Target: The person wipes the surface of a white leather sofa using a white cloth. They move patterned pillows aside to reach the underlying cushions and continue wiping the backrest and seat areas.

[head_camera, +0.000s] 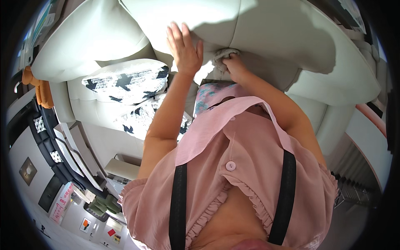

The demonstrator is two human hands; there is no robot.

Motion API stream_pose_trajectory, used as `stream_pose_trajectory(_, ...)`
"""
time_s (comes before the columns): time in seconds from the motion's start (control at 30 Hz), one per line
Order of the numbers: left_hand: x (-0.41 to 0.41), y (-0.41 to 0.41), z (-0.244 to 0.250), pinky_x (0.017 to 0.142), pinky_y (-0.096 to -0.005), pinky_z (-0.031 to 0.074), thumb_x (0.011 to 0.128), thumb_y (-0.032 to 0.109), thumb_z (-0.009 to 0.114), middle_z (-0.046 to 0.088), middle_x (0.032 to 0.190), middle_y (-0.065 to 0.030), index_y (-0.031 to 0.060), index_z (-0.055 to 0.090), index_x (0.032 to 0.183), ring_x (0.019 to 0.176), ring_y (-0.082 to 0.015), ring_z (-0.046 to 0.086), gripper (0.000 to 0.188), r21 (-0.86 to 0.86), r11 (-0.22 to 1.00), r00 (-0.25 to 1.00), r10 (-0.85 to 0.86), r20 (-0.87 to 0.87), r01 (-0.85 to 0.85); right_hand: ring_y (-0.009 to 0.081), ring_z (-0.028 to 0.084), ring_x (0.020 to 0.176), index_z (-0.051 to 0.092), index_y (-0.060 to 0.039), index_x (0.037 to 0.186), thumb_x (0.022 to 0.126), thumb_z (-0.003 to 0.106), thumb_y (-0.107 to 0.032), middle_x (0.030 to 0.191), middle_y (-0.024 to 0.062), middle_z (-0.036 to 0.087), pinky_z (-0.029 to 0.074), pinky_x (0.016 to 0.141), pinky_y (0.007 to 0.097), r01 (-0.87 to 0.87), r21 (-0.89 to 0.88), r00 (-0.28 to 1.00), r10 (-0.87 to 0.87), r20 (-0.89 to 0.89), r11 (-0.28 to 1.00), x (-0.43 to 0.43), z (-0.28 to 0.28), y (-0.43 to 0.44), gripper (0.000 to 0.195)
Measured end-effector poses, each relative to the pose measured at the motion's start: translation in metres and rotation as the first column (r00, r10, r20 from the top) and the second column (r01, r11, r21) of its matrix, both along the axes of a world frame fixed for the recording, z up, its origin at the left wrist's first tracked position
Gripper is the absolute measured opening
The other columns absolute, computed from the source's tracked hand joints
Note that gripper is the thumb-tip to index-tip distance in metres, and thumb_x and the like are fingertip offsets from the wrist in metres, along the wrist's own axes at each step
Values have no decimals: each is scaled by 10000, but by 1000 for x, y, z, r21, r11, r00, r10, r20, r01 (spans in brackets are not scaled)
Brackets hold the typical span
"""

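My left hand (186, 51) lies palm down with fingers extended on the pale leather sofa backrest (200, 18), at the edge of a brightly lit patch. Bunched in my right hand (235, 67) is a grey cloth (223, 57). It presses into the crease below the backrest cushion, where a shadow falls. Below my hands, a fabric piece with a blue floral pattern (206, 93) shows past my pink top. To the left of my left arm, a black-and-white patterned cushion (126, 81) rests on the sofa, with a second patterned cushion (140, 115) nearer me.
Orange figure-like object (42, 87) stands beside the sofa's left armrest (62, 101). Farther left is a black sofa (47, 143) with small checked pillows. A green seat (103, 204) shows at lower left. On the right, a metal rack (351, 192) stands on the floor.
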State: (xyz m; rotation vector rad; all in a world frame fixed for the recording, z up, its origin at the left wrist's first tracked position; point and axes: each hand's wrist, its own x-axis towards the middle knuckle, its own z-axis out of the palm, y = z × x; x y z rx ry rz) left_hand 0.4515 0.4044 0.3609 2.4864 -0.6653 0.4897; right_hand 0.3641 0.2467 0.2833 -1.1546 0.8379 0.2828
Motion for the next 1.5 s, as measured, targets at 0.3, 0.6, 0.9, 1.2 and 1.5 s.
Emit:
stream_pose_trajectory(0.3,-90,-15,-60,916,-511,502,980,426,563,507,1338,-191,35,380,1399,1178,-342,545,602,-260,780,50,-283,-958,-569,236,647,908,641,28,1051,821,606,-96,967,113,666,529,793,389,-365,-357,930,353,-103,859,13,2,8,263)
stream_pose_trajectory(0.6,-74,-36,-60,977,-528,477,1050,439,430,536,1337,-151,80,454,1357,1187,-289,562,472,-268,302,-82,-789,-609,-915,252,649,917,654,-21,1091,895,532,-226,985,96,679,528,786,407,-619,-118,785,603,-146,777,26,24,-18,309)
stream_pose_trajectory(0.9,-54,-63,-89,794,-427,536,1047,221,458,606,1093,-111,46,527,1190,958,-250,628,236,-219,-32,186,-659,-729,-975,314,684,983,669,-51,1152,916,536,-106,1044,153,715,539,861,402,-433,-790,635,769,73,433,35,135,-19,277)
stream_pose_trajectory(1.2,-25,-19,-108,704,-355,537,942,37,600,585,1057,-108,76,411,1213,876,-186,618,332,-462,-158,478,-81,-875,-873,285,565,1230,636,-93,1231,852,631,-86,1305,90,619,402,1068,456,403,-915,421,892,166,-20,97,190,-52,378)
stream_pose_trajectory(1.5,57,43,-130,884,-308,489,869,-54,627,596,1068,-97,6,498,1145,966,-187,583,310,-595,85,542,529,-653,-799,305,491,1312,516,-144,1390,868,652,-238,1436,131,506,342,1107,505,405,-859,524,849,-65,-315,106,179,-48,548)
